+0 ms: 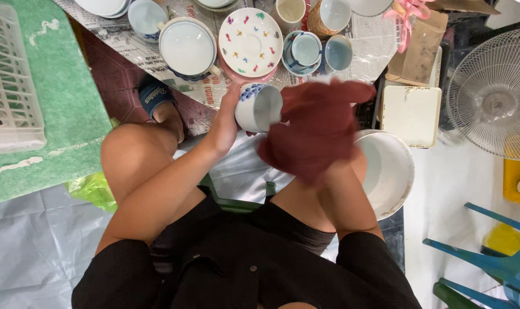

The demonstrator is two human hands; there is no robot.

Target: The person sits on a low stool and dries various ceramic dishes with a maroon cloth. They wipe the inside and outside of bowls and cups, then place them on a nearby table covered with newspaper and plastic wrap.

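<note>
Left hand grips white cup, tilted, just below the patterned saucer. Right hand hidden under red cloth; grip cannot be told. Risk: one-handed hold slips, cup drops onto the crockery.

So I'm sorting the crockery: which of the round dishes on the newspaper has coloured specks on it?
The white saucer with a pink rim, beside the plain white lidded bowl; the others lack specks.

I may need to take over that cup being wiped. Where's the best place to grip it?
Grip the cup by its outer wall from the left, as the left hand does now. It lies tilted, mouth toward the red cloth, so that side is blocked; no handle shows.
</note>
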